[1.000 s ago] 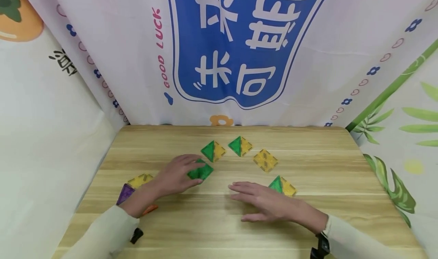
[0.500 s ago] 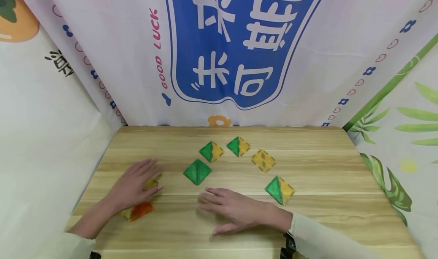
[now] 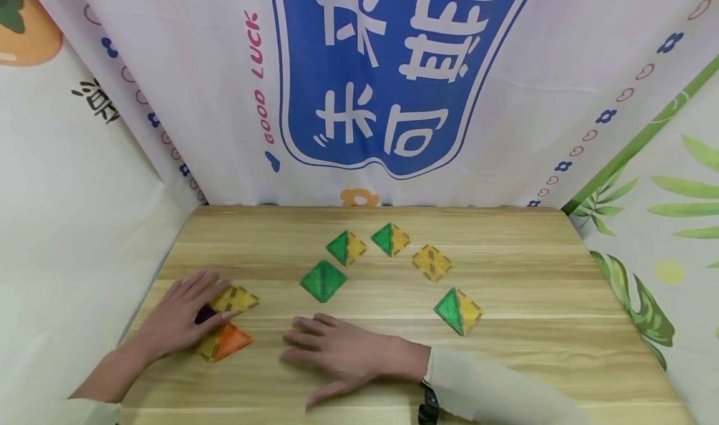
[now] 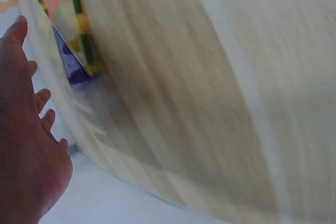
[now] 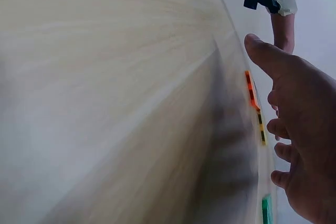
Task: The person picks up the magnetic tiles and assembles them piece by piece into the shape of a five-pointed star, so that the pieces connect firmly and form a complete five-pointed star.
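In the head view my left hand (image 3: 178, 312) is at the left cluster of translucent triangle tiles, its fingers extended. It partly covers a dark purple tile (image 3: 205, 314); whether it touches that tile I cannot tell. Beside the hand lie yellow tiles (image 3: 238, 299) and an orange tile (image 3: 231, 341). In the left wrist view the purple tile (image 4: 73, 64) shows apart from the thumb. My right hand (image 3: 345, 356) hovers over the table's front middle with spread fingers, holding nothing. A diamond of two green tiles (image 3: 323, 281) lies beyond it.
Farther back, an arc of paired tiles includes two green-and-yellow diamonds (image 3: 355, 248) (image 3: 399, 240) and a yellow diamond (image 3: 432, 263). Another green-and-yellow diamond (image 3: 469, 311) lies to the right. A printed curtain (image 3: 505, 175) hangs behind the wooden table (image 3: 533, 275).
My left hand has gone from the green diamond leftward to the tile cluster at the left. My right hand has shifted left and toward the front. The paired tiles stay in place.
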`<act>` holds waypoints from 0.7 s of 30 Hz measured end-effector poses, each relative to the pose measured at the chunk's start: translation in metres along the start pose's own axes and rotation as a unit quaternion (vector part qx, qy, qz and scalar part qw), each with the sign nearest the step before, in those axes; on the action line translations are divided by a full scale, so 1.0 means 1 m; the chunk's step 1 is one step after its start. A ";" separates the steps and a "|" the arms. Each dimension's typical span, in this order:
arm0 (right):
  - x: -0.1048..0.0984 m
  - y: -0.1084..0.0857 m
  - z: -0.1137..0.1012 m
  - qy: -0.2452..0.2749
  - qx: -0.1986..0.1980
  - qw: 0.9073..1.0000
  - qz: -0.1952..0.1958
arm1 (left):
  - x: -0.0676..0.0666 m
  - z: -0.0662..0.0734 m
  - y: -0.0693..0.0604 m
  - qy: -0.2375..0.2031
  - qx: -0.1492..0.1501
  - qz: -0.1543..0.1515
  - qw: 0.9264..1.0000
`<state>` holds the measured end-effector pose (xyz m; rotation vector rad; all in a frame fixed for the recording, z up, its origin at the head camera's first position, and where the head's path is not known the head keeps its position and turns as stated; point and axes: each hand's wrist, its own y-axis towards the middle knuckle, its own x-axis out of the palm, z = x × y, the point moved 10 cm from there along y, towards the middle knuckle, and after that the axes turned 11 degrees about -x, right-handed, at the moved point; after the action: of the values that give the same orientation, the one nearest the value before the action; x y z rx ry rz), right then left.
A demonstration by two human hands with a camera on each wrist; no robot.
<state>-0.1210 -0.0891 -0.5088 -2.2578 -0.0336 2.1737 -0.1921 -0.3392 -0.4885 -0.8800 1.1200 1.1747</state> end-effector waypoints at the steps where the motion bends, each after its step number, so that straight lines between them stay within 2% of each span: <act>1: 0.001 0.004 0.000 0.001 -0.001 1.000 -0.005 | 0.001 -0.004 -0.001 0.001 -0.003 -0.001 1.000; 9: 0.008 0.040 0.000 -0.002 -0.007 0.999 -0.032 | 0.003 -0.019 -0.012 0.011 0.020 0.023 0.999; 14: 0.011 0.062 -0.001 0.000 -0.007 0.999 -0.046 | 0.007 -0.020 -0.019 0.006 0.040 0.021 0.999; 21: 0.017 0.081 -0.003 0.014 0.000 0.998 -0.061 | 0.011 -0.017 -0.020 -0.012 0.046 0.014 0.999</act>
<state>-0.1167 -0.1697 -0.5272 -2.2204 -0.1666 2.0816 -0.1759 -0.3567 -0.5037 -0.7804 1.1613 1.1438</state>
